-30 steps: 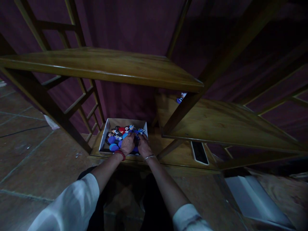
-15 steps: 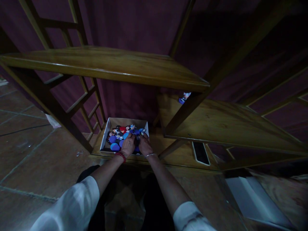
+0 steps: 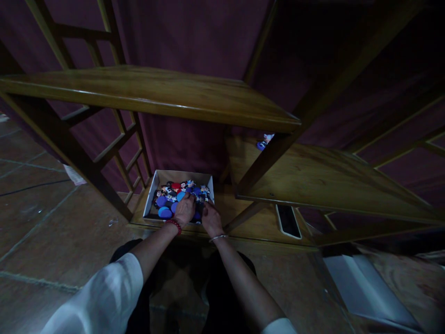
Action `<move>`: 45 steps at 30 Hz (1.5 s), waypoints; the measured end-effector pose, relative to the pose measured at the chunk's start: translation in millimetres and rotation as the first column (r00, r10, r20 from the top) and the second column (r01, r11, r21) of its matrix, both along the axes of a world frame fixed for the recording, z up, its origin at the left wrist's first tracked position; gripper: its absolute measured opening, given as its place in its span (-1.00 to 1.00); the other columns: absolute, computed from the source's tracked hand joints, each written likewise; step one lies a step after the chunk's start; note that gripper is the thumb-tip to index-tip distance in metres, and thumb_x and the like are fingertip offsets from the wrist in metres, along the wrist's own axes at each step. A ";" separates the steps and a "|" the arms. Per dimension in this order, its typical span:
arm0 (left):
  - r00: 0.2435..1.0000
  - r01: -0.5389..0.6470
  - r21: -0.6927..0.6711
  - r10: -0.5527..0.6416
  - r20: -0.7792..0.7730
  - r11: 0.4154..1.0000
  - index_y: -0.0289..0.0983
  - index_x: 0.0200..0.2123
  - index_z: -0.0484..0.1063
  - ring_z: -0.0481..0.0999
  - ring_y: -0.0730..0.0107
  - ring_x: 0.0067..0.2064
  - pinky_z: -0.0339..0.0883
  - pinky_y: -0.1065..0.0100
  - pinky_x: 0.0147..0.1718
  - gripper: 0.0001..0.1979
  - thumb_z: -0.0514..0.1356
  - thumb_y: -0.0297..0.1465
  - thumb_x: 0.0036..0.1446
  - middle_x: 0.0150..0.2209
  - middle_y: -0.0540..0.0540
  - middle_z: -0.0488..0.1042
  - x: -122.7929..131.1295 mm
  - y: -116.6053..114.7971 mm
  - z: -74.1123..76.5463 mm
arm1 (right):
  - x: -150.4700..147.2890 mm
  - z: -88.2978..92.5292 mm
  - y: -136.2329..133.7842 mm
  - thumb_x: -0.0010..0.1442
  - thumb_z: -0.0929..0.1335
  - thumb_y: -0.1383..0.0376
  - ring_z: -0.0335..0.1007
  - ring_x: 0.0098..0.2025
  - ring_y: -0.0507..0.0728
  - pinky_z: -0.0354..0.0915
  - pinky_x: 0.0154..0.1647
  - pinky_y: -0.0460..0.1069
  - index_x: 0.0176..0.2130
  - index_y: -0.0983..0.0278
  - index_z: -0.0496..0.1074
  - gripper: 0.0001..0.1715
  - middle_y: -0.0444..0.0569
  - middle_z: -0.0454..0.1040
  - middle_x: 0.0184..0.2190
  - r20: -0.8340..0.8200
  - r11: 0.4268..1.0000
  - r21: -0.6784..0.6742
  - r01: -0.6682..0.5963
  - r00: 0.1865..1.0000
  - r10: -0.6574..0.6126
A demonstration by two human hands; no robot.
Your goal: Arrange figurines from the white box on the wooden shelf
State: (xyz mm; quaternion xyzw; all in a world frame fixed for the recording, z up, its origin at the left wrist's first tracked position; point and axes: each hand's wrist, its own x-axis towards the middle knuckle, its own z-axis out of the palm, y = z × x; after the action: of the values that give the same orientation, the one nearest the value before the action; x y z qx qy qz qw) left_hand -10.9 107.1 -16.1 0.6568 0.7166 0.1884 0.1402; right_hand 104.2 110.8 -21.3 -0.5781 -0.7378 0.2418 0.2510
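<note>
A shallow white box (image 3: 155, 178) sits on the lowest wooden shelf (image 3: 257, 226). It holds several small toy figures and round blue discs (image 3: 175, 194). My left hand (image 3: 184, 209), with a red bead bracelet at the wrist, rests palm down inside the box on the pile, fingers curled among the pieces. My right hand (image 3: 211, 218), with a thin bangle, is at the box's near right corner, fingers bent over the edge. What either hand grips is hidden in the dim light.
A dark phone (image 3: 287, 220) lies on the lowest shelf to the right of the box. One small figure (image 3: 263, 140) stands on the middle shelf behind a slanted post. A long upper shelf (image 3: 149, 95) overhangs the box. A white sheet (image 3: 363, 290) lies on the floor at right.
My right hand has drawn back from the pile toward the box's near right corner. My left hand stays on the figures.
</note>
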 end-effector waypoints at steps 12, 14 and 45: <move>0.999 0.035 -0.069 -0.037 -0.037 0.997 -0.26 -0.05 0.26 0.38 0.41 -0.17 0.25 0.41 -0.17 -0.65 -0.07 -0.50 0.08 -0.09 -0.16 0.28 -0.5 1.9 8.0 | 11.5 -6.9 -7.5 0.05 0.20 0.31 0.43 -0.25 0.09 0.31 -0.18 0.01 -0.25 0.26 0.43 -0.71 -0.02 0.50 -0.29 -0.438 0.970 -0.217 0.106 0.878 -0.194; 0.999 0.040 -0.068 -0.042 -0.028 0.997 -0.25 -0.05 0.27 0.39 0.41 -0.18 0.25 0.42 -0.18 -0.64 -0.07 -0.51 0.08 -0.09 -0.14 0.29 -1.2 1.6 9.1 | 11.3 -9.6 -8.1 0.02 0.23 0.28 0.44 -0.27 0.10 0.32 -0.18 0.03 -0.26 0.30 0.42 -0.71 0.01 0.51 -0.31 -0.590 0.954 -0.281 0.105 0.765 -0.258; 0.970 0.152 -0.092 -0.166 -0.179 0.984 -0.31 -0.22 0.37 0.17 0.10 -0.02 0.22 0.23 -0.23 -0.71 0.12 -0.33 -0.05 -0.12 -0.23 0.28 26.0 35.0 12.6 | 18.2 9.5 -24.2 0.08 0.20 0.42 0.40 -0.30 0.05 0.18 -0.31 -0.14 -0.39 0.29 0.39 -0.80 0.01 0.47 -0.35 0.187 0.996 0.046 -0.070 0.980 0.060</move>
State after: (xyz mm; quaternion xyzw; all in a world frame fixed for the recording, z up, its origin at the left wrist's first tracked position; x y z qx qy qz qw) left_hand 15.1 142.2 -3.5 0.7209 0.6783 0.0863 0.1127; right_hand 122.4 86.6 -11.9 -0.5669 -0.7825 0.1757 0.1880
